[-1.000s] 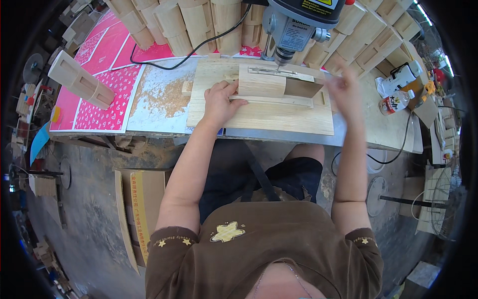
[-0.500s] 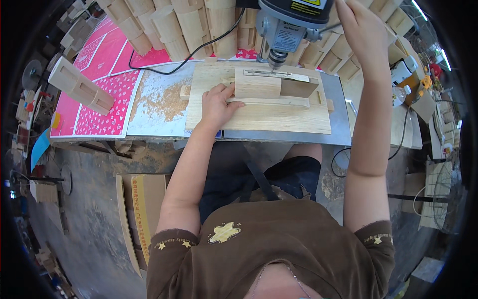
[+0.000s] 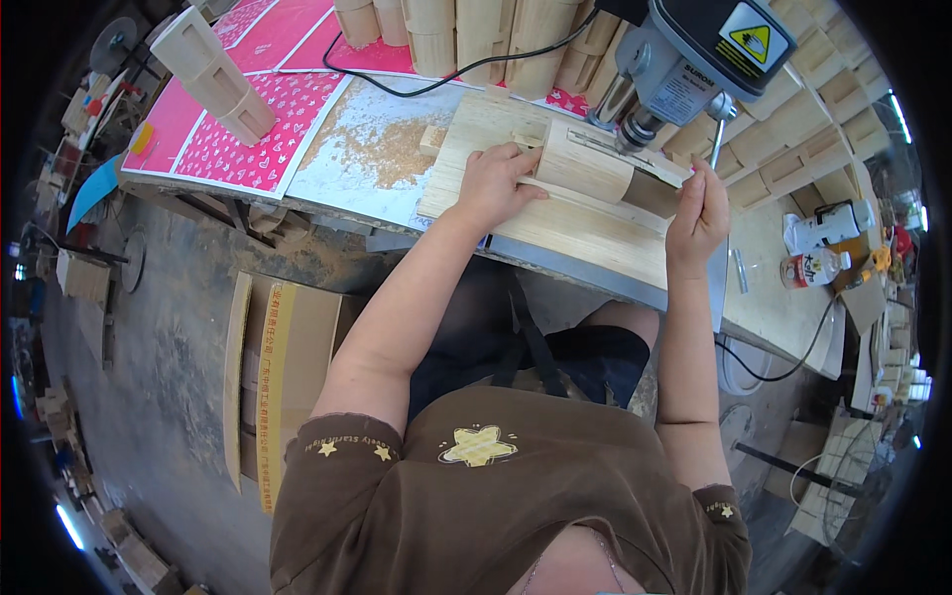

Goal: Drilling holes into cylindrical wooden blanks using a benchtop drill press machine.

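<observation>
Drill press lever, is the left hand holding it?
No, the right hand holds the drill press lever, while the left hand touches the wooden piece.

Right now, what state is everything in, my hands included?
Left hand: against the left end of the wooden piece
Right hand: closed around the drill lever
Wooden piece: lying on the wooden board
Drill press: chuck over the piece; spinning or not, cannot tell
Sawdust: scattered
Bottle: capped
Leftmost wooden column: standing

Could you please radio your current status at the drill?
Left grip against left end of pale rounded wooden block; right grip around slim silver metal drill lever. Block beneath silver metal chuck, contact unclear. Black cable behind, apart from block.
</observation>
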Demonstrator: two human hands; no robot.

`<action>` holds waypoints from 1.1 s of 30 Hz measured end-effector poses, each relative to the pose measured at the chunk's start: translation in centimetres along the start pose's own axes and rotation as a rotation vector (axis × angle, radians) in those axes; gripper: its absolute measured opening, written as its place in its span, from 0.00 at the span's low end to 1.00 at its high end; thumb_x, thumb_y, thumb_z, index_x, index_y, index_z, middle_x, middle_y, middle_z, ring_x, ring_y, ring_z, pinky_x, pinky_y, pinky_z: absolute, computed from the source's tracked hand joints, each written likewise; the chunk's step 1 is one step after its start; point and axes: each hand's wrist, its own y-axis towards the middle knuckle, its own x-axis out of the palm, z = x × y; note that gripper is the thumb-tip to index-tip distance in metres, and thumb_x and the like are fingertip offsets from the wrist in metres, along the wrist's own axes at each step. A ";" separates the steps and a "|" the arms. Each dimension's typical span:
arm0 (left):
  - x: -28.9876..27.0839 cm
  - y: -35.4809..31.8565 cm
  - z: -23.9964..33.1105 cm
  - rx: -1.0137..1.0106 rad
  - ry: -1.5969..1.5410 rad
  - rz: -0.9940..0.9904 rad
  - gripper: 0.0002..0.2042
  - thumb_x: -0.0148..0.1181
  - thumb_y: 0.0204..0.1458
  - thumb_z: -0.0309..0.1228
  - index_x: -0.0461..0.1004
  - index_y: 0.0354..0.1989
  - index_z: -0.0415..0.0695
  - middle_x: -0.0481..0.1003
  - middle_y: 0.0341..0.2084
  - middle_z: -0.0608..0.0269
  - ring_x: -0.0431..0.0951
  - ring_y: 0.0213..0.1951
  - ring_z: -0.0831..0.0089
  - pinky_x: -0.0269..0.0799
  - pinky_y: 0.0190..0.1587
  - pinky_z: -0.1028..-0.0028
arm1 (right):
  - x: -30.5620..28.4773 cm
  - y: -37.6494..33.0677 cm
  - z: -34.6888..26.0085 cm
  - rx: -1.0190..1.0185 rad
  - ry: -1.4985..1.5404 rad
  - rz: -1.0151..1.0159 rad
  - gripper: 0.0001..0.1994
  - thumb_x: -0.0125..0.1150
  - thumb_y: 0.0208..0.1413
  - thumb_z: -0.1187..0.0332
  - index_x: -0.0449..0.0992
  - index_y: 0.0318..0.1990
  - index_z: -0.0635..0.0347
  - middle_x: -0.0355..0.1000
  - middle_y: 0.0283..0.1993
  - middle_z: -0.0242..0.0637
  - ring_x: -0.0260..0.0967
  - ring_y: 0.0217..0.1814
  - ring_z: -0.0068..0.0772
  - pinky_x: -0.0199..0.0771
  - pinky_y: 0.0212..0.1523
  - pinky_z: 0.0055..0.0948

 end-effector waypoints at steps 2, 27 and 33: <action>0.2 0.1 0.1 0.000 0.004 -0.004 0.26 0.69 0.34 0.41 0.75 0.47 0.52 0.71 0.29 0.67 0.71 0.40 0.65 0.60 0.44 0.64 | -0.5 0.4 0.0 -0.050 -0.020 0.017 0.08 0.51 0.58 0.72 0.77 0.37 0.66 0.71 0.27 0.40 0.66 0.27 0.30 0.65 0.30 0.27; 2.4 1.0 3.2 0.054 0.040 0.056 0.19 0.69 0.34 0.42 0.76 0.36 0.48 0.70 0.26 0.68 0.71 0.38 0.66 0.54 0.47 0.61 | -3.2 5.0 -4.0 -0.066 0.009 0.123 0.06 0.52 0.56 0.74 0.74 0.31 0.66 0.66 0.20 0.39 0.62 0.20 0.31 0.62 0.24 0.26; 2.7 0.8 3.3 0.091 0.009 0.087 0.22 0.69 0.34 0.41 0.76 0.41 0.50 0.71 0.26 0.71 0.70 0.36 0.69 0.54 0.44 0.63 | 0.4 -0.7 1.3 -0.077 0.124 0.110 0.06 0.50 0.56 0.77 0.74 0.32 0.68 0.66 0.23 0.39 0.62 0.24 0.28 0.62 0.27 0.25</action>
